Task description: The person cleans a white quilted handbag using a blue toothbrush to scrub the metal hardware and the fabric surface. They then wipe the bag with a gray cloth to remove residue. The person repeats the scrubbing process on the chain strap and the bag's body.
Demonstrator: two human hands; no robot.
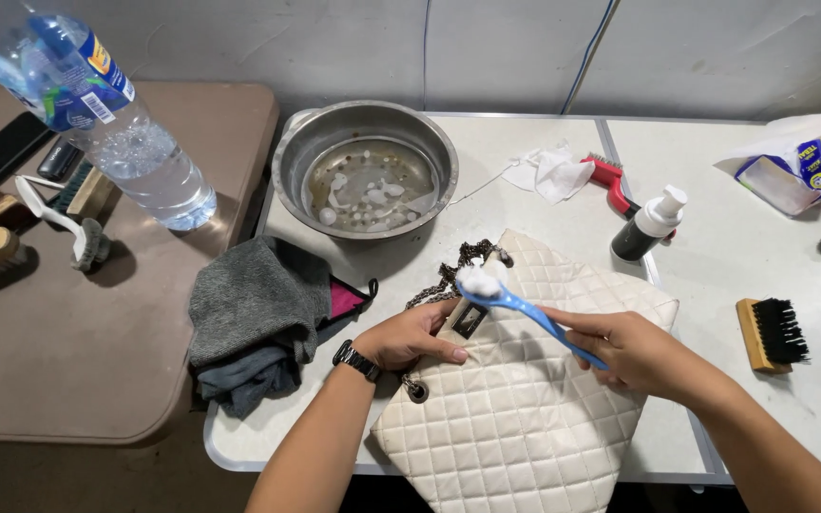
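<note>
A cream quilted handbag [515, 418] with a metal chain strap [463, 261] lies on the white table. My left hand [410, 334], a black watch on its wrist, presses on the bag's upper left edge beside its dark clasp. A blue brush [525, 312] is gripped by the handle in my right hand [634, 353]. Its foam-covered head sits over the bag's top edge, close to my left fingers.
A steel bowl [365, 171] of soapy water stands behind the bag. Grey cloths [257, 318] lie to the left, a pump bottle [650, 225] and a wooden brush [772, 333] to the right. A water bottle [106, 114] and more brushes rest on the brown side table [97, 361].
</note>
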